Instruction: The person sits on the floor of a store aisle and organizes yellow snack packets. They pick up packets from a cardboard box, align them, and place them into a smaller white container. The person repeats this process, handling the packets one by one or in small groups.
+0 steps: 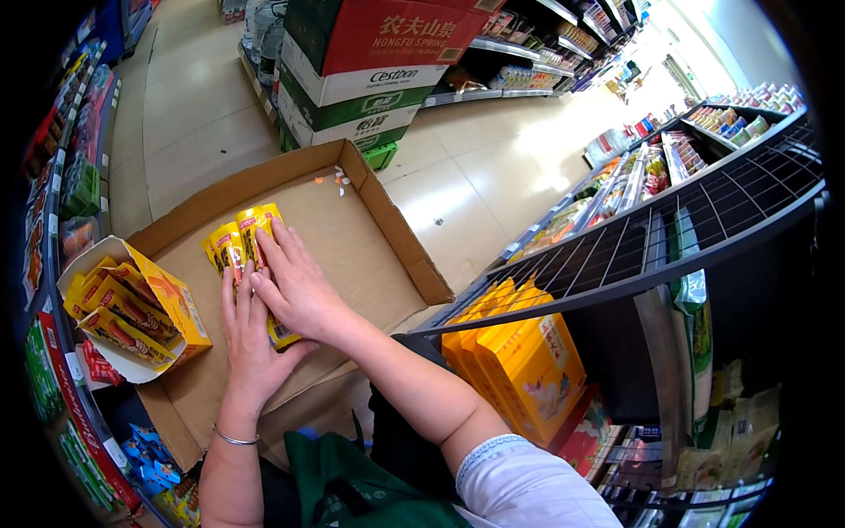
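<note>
Several yellow snack packets (229, 242) lie side by side on the bottom of a shallow cardboard tray (360, 244). My left hand (249, 353) spans the near part of these packets, its thumb spread along their lower end. From the right, my right hand (300, 287) curves over the same packets, with its thumb crossing the left fingers. The two hands hold the bunch between them and hide much of it. Left of it, a yellow and white display box (175, 297) leans open at the tray's edge. Upright inside stand similar yellow sausage packets (125, 313).
Shelves with bagged snacks (82, 132) run along the left. A wire shelf (620, 244) juts in at the right, above yellow gift boxes (515, 356). Stacked drink cartons (370, 72) stand on the tiled floor (191, 92) beyond the tray. Small paper scraps (340, 178) lie in its far corner.
</note>
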